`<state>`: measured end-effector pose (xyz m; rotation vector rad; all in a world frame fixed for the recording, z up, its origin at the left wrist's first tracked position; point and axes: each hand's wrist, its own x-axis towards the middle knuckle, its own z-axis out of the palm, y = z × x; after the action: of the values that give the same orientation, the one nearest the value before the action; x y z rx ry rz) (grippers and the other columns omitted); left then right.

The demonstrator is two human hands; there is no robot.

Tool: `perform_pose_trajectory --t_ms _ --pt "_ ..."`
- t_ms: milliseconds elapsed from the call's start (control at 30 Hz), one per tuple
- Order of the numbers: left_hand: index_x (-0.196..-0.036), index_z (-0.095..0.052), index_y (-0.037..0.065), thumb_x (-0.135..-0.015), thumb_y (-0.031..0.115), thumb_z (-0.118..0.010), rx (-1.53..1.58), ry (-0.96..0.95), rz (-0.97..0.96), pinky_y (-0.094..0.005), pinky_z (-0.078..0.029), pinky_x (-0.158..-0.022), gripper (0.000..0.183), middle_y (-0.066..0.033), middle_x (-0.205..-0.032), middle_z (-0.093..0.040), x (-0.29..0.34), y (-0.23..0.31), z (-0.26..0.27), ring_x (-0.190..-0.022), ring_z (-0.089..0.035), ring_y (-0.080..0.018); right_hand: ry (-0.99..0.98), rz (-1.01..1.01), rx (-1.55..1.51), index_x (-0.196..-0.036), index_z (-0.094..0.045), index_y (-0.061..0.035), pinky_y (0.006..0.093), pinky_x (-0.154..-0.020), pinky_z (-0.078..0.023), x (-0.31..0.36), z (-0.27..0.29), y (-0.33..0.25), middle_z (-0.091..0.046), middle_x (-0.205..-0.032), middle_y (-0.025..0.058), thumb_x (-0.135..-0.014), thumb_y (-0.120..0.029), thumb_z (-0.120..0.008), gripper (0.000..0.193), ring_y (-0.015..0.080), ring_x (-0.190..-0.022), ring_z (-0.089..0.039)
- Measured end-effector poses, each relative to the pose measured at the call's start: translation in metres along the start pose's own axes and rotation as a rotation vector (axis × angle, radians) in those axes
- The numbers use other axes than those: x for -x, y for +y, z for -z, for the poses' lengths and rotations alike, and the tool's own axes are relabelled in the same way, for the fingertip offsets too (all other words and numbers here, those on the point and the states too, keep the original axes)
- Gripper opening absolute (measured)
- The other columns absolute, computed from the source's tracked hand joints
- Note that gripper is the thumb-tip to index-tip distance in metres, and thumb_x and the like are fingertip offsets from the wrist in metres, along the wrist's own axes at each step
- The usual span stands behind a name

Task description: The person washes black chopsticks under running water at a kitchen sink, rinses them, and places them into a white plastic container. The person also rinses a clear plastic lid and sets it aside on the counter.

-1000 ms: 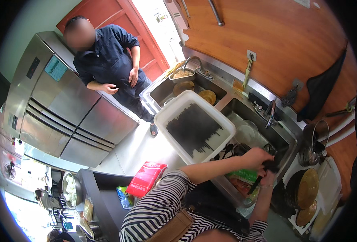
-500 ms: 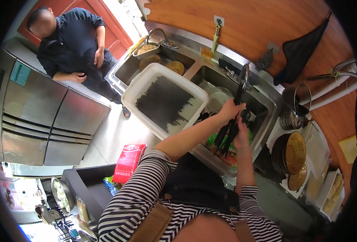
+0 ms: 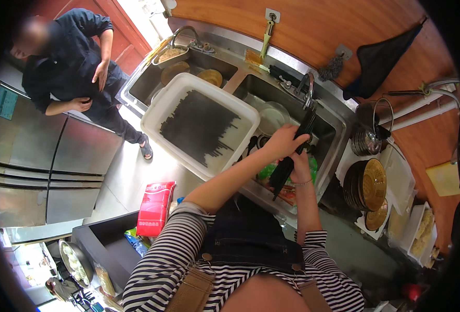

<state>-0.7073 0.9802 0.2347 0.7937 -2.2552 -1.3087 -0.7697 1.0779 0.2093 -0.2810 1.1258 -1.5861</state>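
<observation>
Over the right sink basin (image 3: 330, 134), my two hands are closed around a bundle of black chopsticks (image 3: 280, 181). My left hand (image 3: 284, 142) grips it from above, and my right hand (image 3: 301, 169) holds it from below and to the right. The bundle slants, its upper end close beneath the faucet (image 3: 311, 89). Left of my hands, a white plastic tub (image 3: 152, 117) rests across the sink edge. Many more black chopsticks (image 3: 199, 125) lie side by side in its cloudy water. A round translucent dish (image 3: 273, 116) and something green (image 3: 268, 171) sit in the basin, partly hidden by my arms.
Stacked amber bowls (image 3: 373, 182) and a white tray of food (image 3: 422, 235) stand on the right. The left basin holds amber dishes (image 3: 209, 78). Another person (image 3: 79, 67) stands by the steel fridge (image 3: 27, 140). A red package (image 3: 156, 208) lies on a dark cabinet.
The chopsticks have come together into a tighter bundle, a little lower relative to the faucet. The other person's hand has lifted and a foot shifted. The whole view has moved slightly.
</observation>
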Motion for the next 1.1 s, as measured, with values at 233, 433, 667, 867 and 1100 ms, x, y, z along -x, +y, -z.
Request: perform_pose_trajectory --t_ms 233,433,667,867,1100 --pt "-0.102 -0.062 0.005 -0.086 0.029 -0.053 0.582 0.228 0.429 -0.0337 -0.044 -0.078 0.03 -0.01 -0.106 -0.06 0.101 -0.058 0.063 -0.095 -0.056 -0.0223 0.225 0.266 -0.253 -0.087 -0.049 -0.0039 0.0309 -0.061 -0.047 -0.011 -0.048 0.0 -0.052 -0.069 0.0057 -0.08 -0.003 -0.058 0.012 0.017 -0.062 -0.054" --pt "-0.091 -0.057 0.008 -0.089 0.029 -0.043 1.854 0.571 0.92 -0.0337 -0.042 -0.081 0.026 -0.0068 -0.091 -0.059 0.118 -0.088 0.073 -0.095 -0.053 -0.0221 0.367 0.156 -0.434 -0.083 -0.049 -0.0081 0.0313 -0.069 -0.047 -0.02 -0.14 0.077 -0.054 -0.071 0.0063 -0.081 -0.001 -0.059 0.012 0.0182 -0.066 -0.056" --pt "-0.109 -0.053 0.005 -0.075 0.004 -0.051 -0.067 0.288 -0.027 -0.0351 -0.04 -0.085 0.033 -0.0111 -0.097 -0.058 0.138 -0.114 0.188 -0.095 -0.053 -0.0208 0.508 0.189 -0.387 -0.085 -0.048 -0.0056 0.0301 -0.069 -0.047 -0.035 -0.185 0.108 -0.056 -0.072 0.0061 -0.084 -0.003 -0.057 0.009 0.0165 -0.07 -0.057" --pt "-0.101 -0.049 0.001 -0.07 0.005 -0.056 -0.587 -0.182 0.122 -0.0363 -0.049 -0.073 0.032 -0.0127 -0.094 -0.06 0.111 -0.106 0.217 -0.087 -0.06 -0.0292 0.358 0.049 -0.427 -0.094 -0.059 -0.0034 0.0272 -0.077 -0.045 -0.046 -0.238 0.138 -0.06 -0.094 0.0041 -0.087 -0.011 -0.058 0.011 0.0132 -0.087 -0.056" --pt "-0.088 -0.046 0.008 -0.066 0.007 -0.06 -0.691 -0.301 0.058 -0.0448 -0.047 -0.062 0.026 -0.0138 -0.08 -0.06 0.072 -0.145 0.266 -0.076 -0.06 -0.0347 0.216 -0.181 -0.191 -0.109 -0.055 -0.0062 0.0286 -0.089 -0.04 -0.031 -0.236 0.126 -0.056 -0.109 0.0037 -0.088 -0.016 -0.056 0.023 0.0124 -0.104 -0.049"
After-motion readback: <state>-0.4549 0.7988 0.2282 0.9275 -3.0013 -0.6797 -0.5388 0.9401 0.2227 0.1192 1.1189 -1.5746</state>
